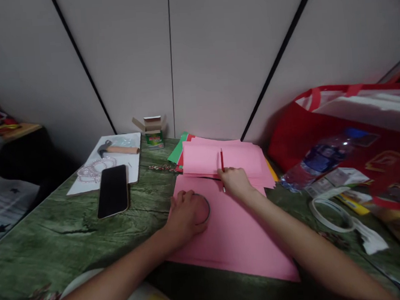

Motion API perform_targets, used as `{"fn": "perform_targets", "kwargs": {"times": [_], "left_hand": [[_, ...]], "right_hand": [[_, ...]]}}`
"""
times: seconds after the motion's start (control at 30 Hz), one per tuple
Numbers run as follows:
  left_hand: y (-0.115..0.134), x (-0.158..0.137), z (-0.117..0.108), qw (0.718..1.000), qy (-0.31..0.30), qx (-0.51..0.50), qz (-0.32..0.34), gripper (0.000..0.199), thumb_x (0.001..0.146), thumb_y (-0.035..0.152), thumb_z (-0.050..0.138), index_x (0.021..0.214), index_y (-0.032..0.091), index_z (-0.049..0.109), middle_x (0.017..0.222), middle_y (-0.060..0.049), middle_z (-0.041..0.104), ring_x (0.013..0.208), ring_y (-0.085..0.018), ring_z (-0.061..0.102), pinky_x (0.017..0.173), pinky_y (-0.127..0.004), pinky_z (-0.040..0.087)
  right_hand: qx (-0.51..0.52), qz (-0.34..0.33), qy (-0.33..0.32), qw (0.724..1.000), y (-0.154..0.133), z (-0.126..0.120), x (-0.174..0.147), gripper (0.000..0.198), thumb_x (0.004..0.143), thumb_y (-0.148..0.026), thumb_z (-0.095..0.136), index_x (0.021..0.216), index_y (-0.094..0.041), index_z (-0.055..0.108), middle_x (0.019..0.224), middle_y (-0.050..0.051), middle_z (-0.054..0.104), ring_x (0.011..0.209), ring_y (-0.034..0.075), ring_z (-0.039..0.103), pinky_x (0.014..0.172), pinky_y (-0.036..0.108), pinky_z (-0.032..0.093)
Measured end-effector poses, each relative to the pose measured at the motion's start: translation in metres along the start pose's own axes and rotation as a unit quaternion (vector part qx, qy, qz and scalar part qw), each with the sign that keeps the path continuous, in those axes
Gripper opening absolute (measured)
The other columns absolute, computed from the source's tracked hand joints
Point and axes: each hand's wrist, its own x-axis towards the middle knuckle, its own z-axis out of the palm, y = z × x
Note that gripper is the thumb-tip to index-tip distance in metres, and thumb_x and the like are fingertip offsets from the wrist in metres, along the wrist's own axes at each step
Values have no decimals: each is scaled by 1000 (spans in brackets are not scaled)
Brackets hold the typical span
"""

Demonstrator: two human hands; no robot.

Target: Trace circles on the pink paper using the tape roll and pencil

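Observation:
A large sheet of pink paper (233, 239) lies flat in front of me. My left hand (184, 213) rests on it, fingers curled over the side of a round ring (208, 209) with a dark rim, perhaps a tape roll; pink shows through its middle. Further up, my right hand (235, 180) has its fingers closed on a red pencil (221, 155), held near the sheet's far edge. Part of the pencil is hidden behind the fingers. Beyond the sheet is a folded pink paper stack (236, 154), with green paper (179, 150) poking out on its left.
At left, a phone (113, 190) overlaps a white board (98, 141) bearing a hammer (121, 149) and beads (93, 170). An open small box (154, 137) stands by the wall. At right are a red bag (297, 129), a plastic bottle (324, 157) and a white band (328, 221).

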Motion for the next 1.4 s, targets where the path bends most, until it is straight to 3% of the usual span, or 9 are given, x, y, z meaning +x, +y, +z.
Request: {"fn": "perform_targets", "kwargs": {"times": [0.17, 0.27, 0.4, 0.6, 0.77, 0.9, 1.0, 1.17, 1.4], "left_hand": [[-1, 0, 2, 1000, 1, 1, -19, 62, 66, 39, 70, 123, 22, 49, 132, -11, 43, 119, -35, 36, 99, -53, 30], [0, 0, 2, 1000, -1, 5, -26, 59, 67, 38, 69, 121, 21, 50, 131, -12, 44, 120, -35, 36, 101, -52, 29], [4, 0, -2, 999, -13, 11, -39, 56, 69, 36, 68, 119, 21, 51, 131, -11, 44, 121, -35, 36, 101, -51, 29], [12, -4, -10, 996, -64, 18, -55, 64, 66, 32, 70, 125, 21, 48, 135, -13, 43, 122, -36, 36, 100, -52, 30], [16, -8, -8, 995, -82, 51, -31, 70, 66, 32, 71, 130, 24, 45, 141, -13, 39, 119, -38, 41, 95, -57, 35], [13, -8, 0, 995, -48, 90, 9, 55, 74, 28, 66, 126, 23, 49, 144, -14, 34, 125, -39, 37, 99, -61, 31], [10, -10, 9, 992, -6, 123, 31, 42, 83, 15, 51, 125, 22, 51, 143, -15, 37, 132, -37, 30, 102, -62, 27], [12, -14, 26, 984, 1, 171, 52, 48, 83, 7, 41, 131, 11, 47, 139, -23, 39, 131, -39, 32, 102, -60, 30], [7, -11, 47, 969, 59, 223, 87, 54, 83, 11, 36, 137, 14, 41, 142, -15, 39, 130, -41, 32, 99, -65, 30]], "right_hand": [[23, 15, 48, 998, 11, 14, 3, 28, 76, -15, 61, 103, -10, 59, 96, 18, 64, 88, 29, 60, 63, 31, 41], [72, -42, 94, 992, 5, 23, -9, 26, 80, -9, 51, 104, -15, 58, 96, 14, 62, 90, 25, 55, 64, 30, 40], [112, -101, 95, 984, -6, 35, -19, 30, 80, -2, 45, 102, -16, 59, 89, 11, 59, 87, 24, 51, 68, 30, 40], [174, -82, 110, 975, -9, 45, -18, 45, 72, 5, 44, 112, -14, 56, 94, 11, 53, 86, 22, 47, 75, 31, 41], [220, -82, 150, 960, -9, 56, -22, 37, 79, 0, 43, 110, -15, 57, 90, 10, 51, 87, 23, 46, 76, 33, 42], [251, -97, 169, 948, -9, 59, -27, 32, 83, -4, 41, 108, -14, 58, 91, 11, 50, 87, 23, 46, 76, 35, 42], [264, -106, 164, 944, -8, 59, -28, 31, 83, -4, 40, 106, -14, 59, 90, 11, 50, 85, 23, 45, 75, 35, 42], [269, -119, 161, 942, -5, 57, -26, 29, 84, -7, 41, 106, -15, 59, 89, 10, 51, 84, 23, 47, 73, 35, 43], [258, -127, 170, 943, -7, 59, -24, 28, 90, -16, 41, 110, -15, 59, 93, 12, 53, 88, 24, 48, 77, 36, 43]]}}
